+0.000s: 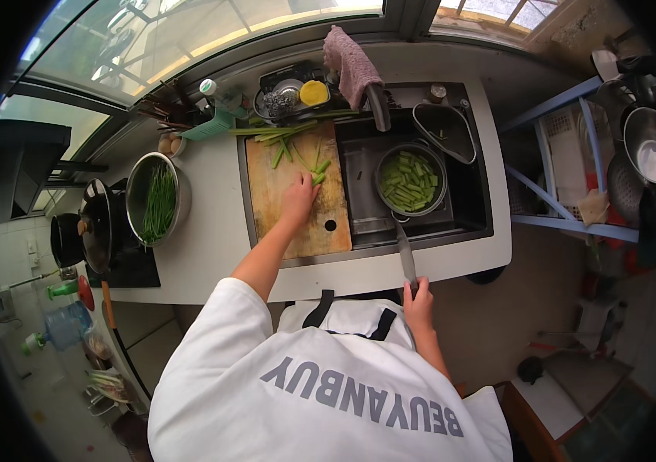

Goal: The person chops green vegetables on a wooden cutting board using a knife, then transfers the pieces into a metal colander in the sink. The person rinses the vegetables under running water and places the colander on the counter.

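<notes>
Head view: left grip (298, 200) is drawn narrow at short, cut green stalk pieces (322, 167) on the worn, tan wooden cutting board (274, 192), left of the dark sink basin (360, 177); can't tell how firm the pinch is. Right grip (419, 304) is closed round the handle of the grey metal knife (406, 252), blade across the white desk's (216, 169) front edge, tip near the round metal pot (379, 183) holding cut green pieces (411, 182). Step looks like gathering between cuts, longer green stalks (281, 133) at board's far end. Next move calls for steady pieces, blade clear of left fingers.
</notes>
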### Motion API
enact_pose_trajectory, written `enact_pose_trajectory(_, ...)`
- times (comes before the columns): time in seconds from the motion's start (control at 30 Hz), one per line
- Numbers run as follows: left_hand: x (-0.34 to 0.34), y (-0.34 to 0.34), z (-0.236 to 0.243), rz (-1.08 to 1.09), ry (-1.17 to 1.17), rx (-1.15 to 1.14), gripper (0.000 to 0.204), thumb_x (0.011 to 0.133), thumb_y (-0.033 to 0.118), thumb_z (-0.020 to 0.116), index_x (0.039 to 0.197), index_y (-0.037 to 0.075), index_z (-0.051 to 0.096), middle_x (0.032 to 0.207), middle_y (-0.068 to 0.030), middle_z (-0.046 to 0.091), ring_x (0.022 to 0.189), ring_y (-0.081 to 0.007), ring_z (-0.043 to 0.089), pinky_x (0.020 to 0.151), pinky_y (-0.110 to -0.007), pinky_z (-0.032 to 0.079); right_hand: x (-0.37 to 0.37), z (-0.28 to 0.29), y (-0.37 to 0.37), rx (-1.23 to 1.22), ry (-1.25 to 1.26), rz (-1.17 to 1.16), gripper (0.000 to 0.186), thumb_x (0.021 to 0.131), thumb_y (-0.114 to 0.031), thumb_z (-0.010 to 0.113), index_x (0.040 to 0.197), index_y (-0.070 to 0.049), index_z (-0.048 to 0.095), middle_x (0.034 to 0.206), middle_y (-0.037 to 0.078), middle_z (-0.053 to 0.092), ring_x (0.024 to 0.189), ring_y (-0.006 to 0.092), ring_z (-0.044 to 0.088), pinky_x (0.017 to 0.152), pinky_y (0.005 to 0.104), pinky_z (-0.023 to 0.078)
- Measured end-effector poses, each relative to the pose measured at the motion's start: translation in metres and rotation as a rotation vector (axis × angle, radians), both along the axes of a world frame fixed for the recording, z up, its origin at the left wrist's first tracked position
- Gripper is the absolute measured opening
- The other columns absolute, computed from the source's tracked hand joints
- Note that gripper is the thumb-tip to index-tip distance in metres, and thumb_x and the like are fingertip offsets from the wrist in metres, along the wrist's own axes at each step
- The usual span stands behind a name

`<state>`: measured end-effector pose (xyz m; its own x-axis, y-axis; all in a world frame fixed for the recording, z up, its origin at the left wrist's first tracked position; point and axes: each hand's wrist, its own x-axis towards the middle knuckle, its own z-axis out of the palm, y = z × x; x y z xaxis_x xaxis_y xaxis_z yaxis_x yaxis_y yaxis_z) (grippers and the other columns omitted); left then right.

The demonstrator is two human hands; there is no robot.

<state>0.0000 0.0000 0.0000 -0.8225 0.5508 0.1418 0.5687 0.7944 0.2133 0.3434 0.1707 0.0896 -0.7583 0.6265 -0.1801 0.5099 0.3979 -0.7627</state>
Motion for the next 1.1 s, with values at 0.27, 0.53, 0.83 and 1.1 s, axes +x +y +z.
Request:
enact_pose_trajectory(0.27,-0.001,0.012,0.000,0.223,-0.112,0.263,0.021,0.093,0.018,0.055,0.108,0.004,0.049,0.090,-0.0199,0.059,0.067,-0.0428,0.057,0.057,-0.049,0.044,0.013,-0.007,0.062,0.034,0.099,-0.065,0.021,0.092,-0.016,0.058,0.096,0.000,0.046,0.072,0.020,0.058,0.064,0.0371,0.060,0.057,0.0407,0.045)
enact_pose_trajectory(0.53,0.029,0.155,0.036,0.061,-0.572,0.633,0.035,0.093,0.030,0.059,0.109,0.000,0.051,0.094,-0.0179,0.057,0.076,-0.0307,0.059,0.062,-0.041,0.047,0.011,0.000,0.099,-0.002,0.084,-0.163,0.021,0.095,-0.018,0.055,0.096,0.000,0.045,0.070,0.017,0.056,0.063,0.0330,0.055,0.058,0.0407,0.043)
enact_pose_trajectory(0.83,0.010,0.120,0.063,0.146,0.070,-0.031,0.045,0.081,0.025,0.067,0.116,0.003,0.048,0.112,-0.0211,0.049,0.098,-0.0374,0.056,0.076,-0.044,0.050,0.004,-0.003,0.107,-0.016,0.043,-0.216,0.022,0.094,-0.019,0.056,0.098,0.000,0.045,0.074,0.021,0.059,0.068,0.0395,0.060,0.060,0.0429,0.045)
enact_pose_trajectory(1.1,0.014,0.097,0.003,0.144,-0.340,0.167,0.025,0.090,0.020,0.058,0.104,0.003,0.046,0.101,-0.0215,0.054,0.087,-0.0423,0.058,0.074,-0.050,0.048,0.006,-0.017,0.101,-0.047,-0.027,-0.194,0.024,0.094,-0.022,0.056,0.102,-0.002,0.046,0.077,0.022,0.061,0.075,0.0427,0.061,0.063,0.0451,0.047)
